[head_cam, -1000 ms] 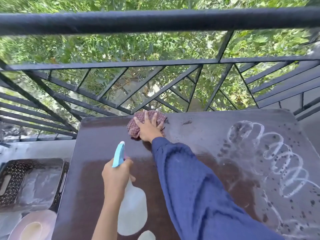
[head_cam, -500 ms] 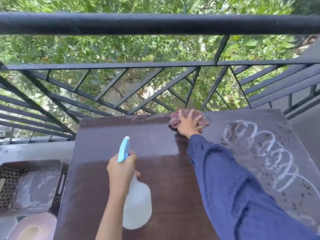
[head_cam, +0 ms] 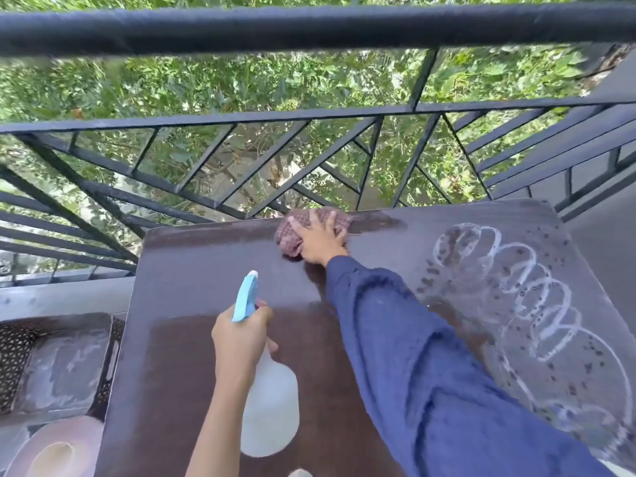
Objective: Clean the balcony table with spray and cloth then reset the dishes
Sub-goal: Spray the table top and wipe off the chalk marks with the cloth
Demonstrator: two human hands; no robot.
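Moved since half a second ago: cloth (head_cam: pixel 292 235) and right hand (head_cam: pixel 321 241), back leftward along the far edge of the table (head_cam: pixel 192 270), after a rightward pass before that; a back-and-forth wipe, by the look of it

Item 1, cloth: pink checked, bunched, on the far edge of the table just below the railing (head_cam: pixel 309 27); right-hand fingers spread flat over it, pressing down rather than gripping; blue sleeve (head_cam: pixel 430 373) reaching across the table

Item 2, spray bottle (head_cam: pixel 270 414): translucent body, blue trigger head; left hand (head_cam: pixel 239 339) wrapped round its neck, fingers curled tight, nozzle pointing away, held above the near part of the table

Item 3, table: dark brown, left and middle showing an even wet sheen; right side carrying white looped streaks (head_cam: pixel 526 304) and dark specks, not yet wiped

Item 4, dishes: pale plate (head_cam: pixel 79 438) low at left, off the table, beside a dark perforated basket (head_cam: pixel 51 366)

Assessment: wiping roughly half done; right side judged next, dishes to be reset only after that
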